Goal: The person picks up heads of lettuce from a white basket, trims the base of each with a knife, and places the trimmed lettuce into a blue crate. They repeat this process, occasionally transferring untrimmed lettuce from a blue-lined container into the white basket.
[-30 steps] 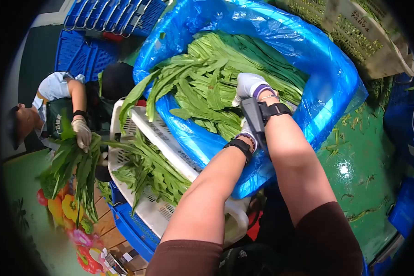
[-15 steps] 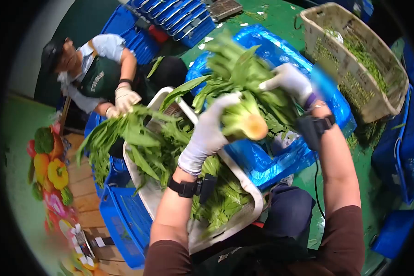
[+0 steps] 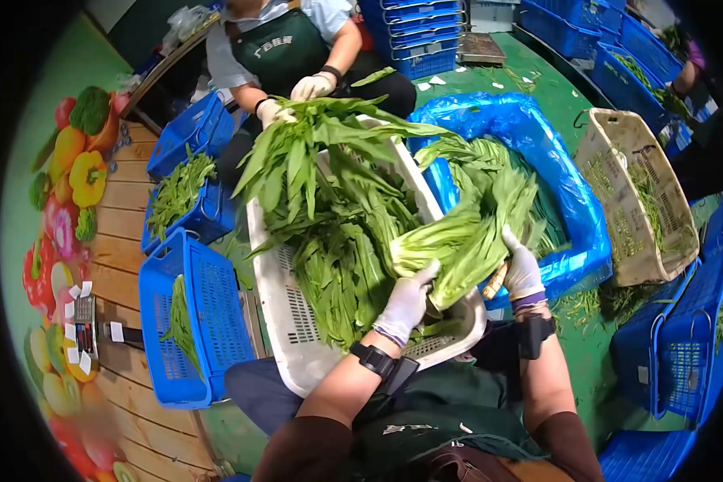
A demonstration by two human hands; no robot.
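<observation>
As L hand (image 3: 406,301) & R hand (image 3: 524,273) (gloved) grip the greens bunch (image 3: 466,237), long axis runs away; leaves far.

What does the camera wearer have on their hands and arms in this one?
The left hand and right hand are both in whitish knit gloves, and the right cuff shows purple stripes. Each wrist carries a black strap with a boxy black unit. Short dark brown sleeves cover the upper arms.
</observation>
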